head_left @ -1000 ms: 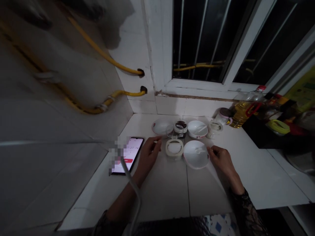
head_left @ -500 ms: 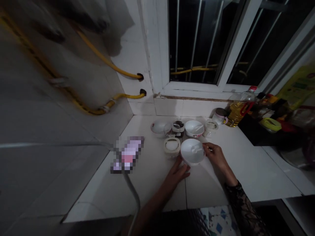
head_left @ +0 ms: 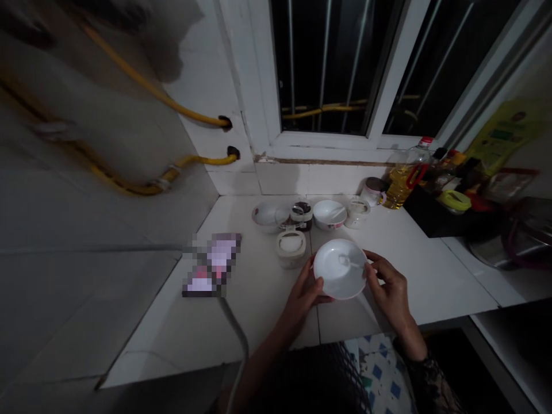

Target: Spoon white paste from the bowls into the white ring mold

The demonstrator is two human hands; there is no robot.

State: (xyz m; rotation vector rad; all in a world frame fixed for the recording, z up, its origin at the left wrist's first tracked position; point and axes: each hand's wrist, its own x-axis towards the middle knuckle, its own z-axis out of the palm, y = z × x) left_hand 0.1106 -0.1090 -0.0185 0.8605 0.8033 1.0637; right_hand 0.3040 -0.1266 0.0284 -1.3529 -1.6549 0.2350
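Observation:
A white bowl (head_left: 334, 284) is tilted towards me over the near part of the counter. My left hand (head_left: 302, 296) grips its left side, thumb on the rim and fingers underneath. At the right rim, my right hand (head_left: 390, 287) pinches the handle of a white spoon (head_left: 345, 260), whose head rests inside the bowl; some of its fingers lie behind the rim. Just beyond stands a square jar of white grains (head_left: 290, 244), its lid raised. Behind it are a jar with dark contents (head_left: 301, 214), a second bowl holding a spoon (head_left: 323, 213), and another bowl (head_left: 265, 215).
On the left of the white tiled counter (head_left: 164, 328) lies a blurred-out phone-like object (head_left: 222, 253), with a grey cable-like arm (head_left: 233, 328) crossing in front. A clear jar (head_left: 357, 213), an oil bottle (head_left: 399, 184) and a black box (head_left: 426, 210) of condiments stand towards the right, below the window.
The bowl has come nearer to me and is raised. My left thumb now lies over its rim, and my right hand has closed in on the spoon handle. The camera view has shifted slightly.

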